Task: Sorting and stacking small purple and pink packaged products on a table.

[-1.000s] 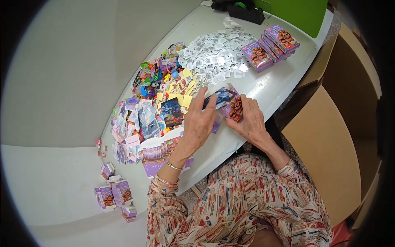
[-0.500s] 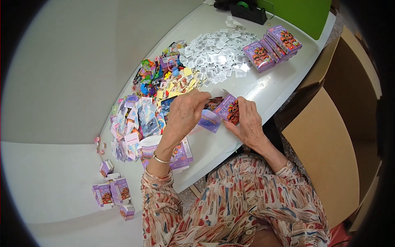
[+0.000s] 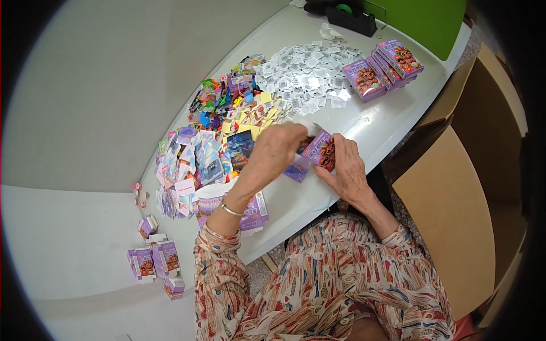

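Purple carton (image 3: pixel 322 149) held over near table (image 3: pixel 398 113) edge, gripped by right hand (image 3: pixel 348 170) from below. Left hand (image 3: pixel 277 149) now closed at carton's open top, fingers pinching flap or insert; cannot tell which. A second ago left hand lay lower, over card pile (image 3: pixel 227 153); since lifted to carton. Judged: filling/closing step underway. Finished cartons (image 3: pixel 384 68) stacked far right, white slips (image 3: pixel 304 71) beside.

I hold a purple box (image 3: pixel 322 149) in both hands. More purple boxes (image 3: pixel 384 67) stand far right; white labels (image 3: pixel 307 74) heaped beside them; folded boxes (image 3: pixel 154 260) on the floor.
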